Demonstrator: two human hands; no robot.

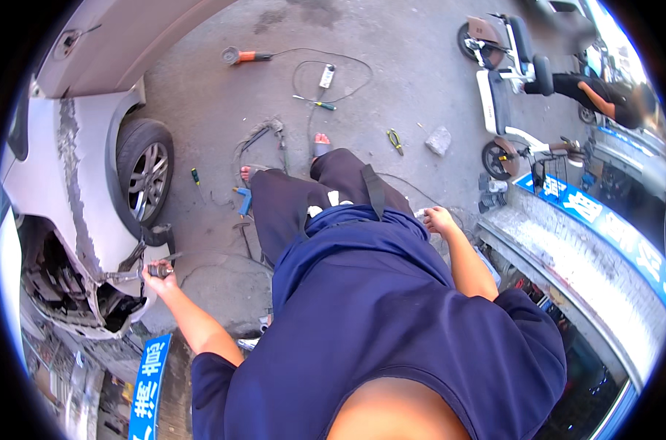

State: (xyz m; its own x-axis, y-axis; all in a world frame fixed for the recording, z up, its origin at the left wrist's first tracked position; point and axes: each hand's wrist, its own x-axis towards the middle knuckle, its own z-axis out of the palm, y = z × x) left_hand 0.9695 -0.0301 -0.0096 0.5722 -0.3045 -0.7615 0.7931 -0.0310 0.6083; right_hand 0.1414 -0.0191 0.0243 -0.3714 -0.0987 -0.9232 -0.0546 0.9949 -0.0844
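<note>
At the lower left, my left hand (159, 276) grips a cylindrical metal tool (157, 269) against the torn corner of a silver car (72, 169), whose panel has a long grey patched strip and an open, damaged cavity. The car's wheel (144, 172) is just above. My right hand (439, 221) is out by my right hip, fingers curled at a small pale object that I cannot make out. On the ground near my legs lie a blue glue-gun-like tool (243, 201), a screwdriver (196, 177) and yellow-handled pliers (394, 142).
An orange angle grinder (249, 56), a white power strip (326, 76), cables, a hose and a stone (438, 141) lie on the concrete ahead. A white scooter (502, 103) stands at right, with a person in dark clothes (623, 103) behind it. Blue signboards (582, 209) edge both lower sides.
</note>
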